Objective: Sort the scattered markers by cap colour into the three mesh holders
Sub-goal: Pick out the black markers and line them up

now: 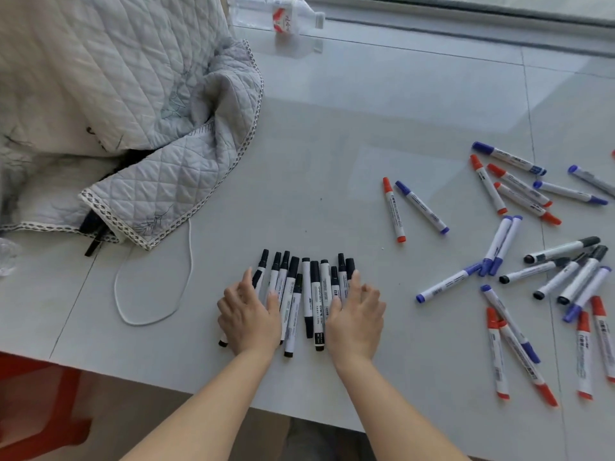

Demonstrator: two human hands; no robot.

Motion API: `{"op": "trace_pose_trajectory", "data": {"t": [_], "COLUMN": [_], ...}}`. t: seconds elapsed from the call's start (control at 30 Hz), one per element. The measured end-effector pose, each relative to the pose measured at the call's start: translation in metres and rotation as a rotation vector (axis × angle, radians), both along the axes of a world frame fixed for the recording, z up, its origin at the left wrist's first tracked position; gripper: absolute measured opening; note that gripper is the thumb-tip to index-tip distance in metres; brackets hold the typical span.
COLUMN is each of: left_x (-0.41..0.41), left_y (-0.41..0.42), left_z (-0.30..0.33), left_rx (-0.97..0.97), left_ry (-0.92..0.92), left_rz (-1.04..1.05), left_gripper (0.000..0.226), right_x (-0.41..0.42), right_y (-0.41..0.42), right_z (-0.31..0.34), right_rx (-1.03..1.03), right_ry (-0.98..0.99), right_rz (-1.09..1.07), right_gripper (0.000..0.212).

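Observation:
Several black-capped markers lie side by side in a row on the white table, near its front edge. My left hand rests flat on the left end of the row and my right hand on the right end, fingers spread, palms down, pressing the markers together. To the right lie scattered red-capped markers, blue-capped markers and a few more black-capped ones. No mesh holder is in view.
A quilted grey cloth covers something at the back left, with a white cord looping out from under it. A plastic water bottle lies at the far edge. A red stool stands below the table's front left.

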State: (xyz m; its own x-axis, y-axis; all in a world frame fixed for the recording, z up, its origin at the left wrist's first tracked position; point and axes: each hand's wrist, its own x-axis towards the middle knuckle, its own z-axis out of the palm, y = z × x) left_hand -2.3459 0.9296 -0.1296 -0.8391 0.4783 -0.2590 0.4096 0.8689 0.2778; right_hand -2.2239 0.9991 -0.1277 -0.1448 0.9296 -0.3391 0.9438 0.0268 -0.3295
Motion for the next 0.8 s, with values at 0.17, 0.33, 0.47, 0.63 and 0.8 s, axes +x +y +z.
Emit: {"op": "trace_pose_trajectory", "data": {"t": [0.17,0.33,0.47,0.63,0.8], "left_x": [0.004,0.005,0.005,0.011,0.052], "left_y": [0.000,0.004,0.009,0.024,0.073], "left_z": [-0.002,0.000,0.007,0.033,0.062], "left_rx": [0.034,0.110,0.120,0.147,0.293], "left_ry": [-0.024,-0.093,-0.154,-0.100,-0.132], "left_rz": [-0.029,0.018,0.061,-0.037,-0.255], "left_gripper": [0.063,0.068,0.070,0.067,0.055], "right_x": [-0.001,-0.001,0.005,0.030,0.087], "right_y": [-0.011,-0.013,-0.008,0.010,0.038], "right_z": [-0.008,-0.006,0.003,0.025,0.046], "right_rx": [0.022,0.012,-0.010,-0.012,0.028], "right_ry": [-0.038,0.001,0.048,0.156,0.222], "right_rz": [0.062,0.027,0.056,0.025,-0.128], "right_gripper": [0.062,0.060,0.056,0.048,0.037]}}
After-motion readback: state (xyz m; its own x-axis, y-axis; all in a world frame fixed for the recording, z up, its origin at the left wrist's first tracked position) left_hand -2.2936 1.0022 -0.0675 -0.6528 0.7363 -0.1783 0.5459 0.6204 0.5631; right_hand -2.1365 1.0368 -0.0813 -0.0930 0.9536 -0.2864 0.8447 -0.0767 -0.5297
